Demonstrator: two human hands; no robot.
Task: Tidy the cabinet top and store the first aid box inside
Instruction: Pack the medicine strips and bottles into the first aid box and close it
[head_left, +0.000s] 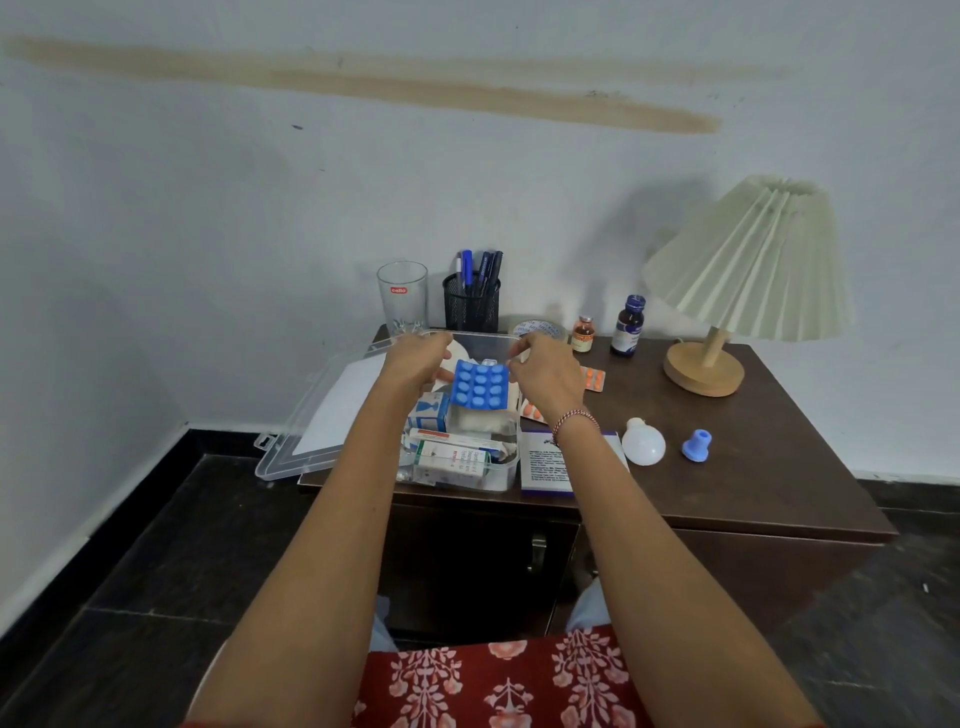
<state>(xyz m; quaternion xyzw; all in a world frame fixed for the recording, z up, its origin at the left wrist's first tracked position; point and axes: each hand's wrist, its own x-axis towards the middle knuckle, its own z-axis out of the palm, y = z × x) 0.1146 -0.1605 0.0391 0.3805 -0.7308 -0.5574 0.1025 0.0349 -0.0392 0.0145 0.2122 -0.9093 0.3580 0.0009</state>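
The clear first aid box (506, 475) is sitting open at the front left of the cabinet top (753, 467), with its lid (291, 452) hanging past the left edge. Above the box, the left hand (415, 364) and right hand (548, 376) are holding a blue blister pack (479, 384) between them, each grip pinching one side of it. Medicine cartons (449, 460) are lying inside the box. Orange tablet strips (592, 378) are lying just beside its right wall. A white bulb (643, 441) is resting mid-top. A pen holder (471, 306), a glass (402, 299) and two bottles (628, 326) are standing along the back edge, and a lamp (748, 260) is standing at the back right corner.
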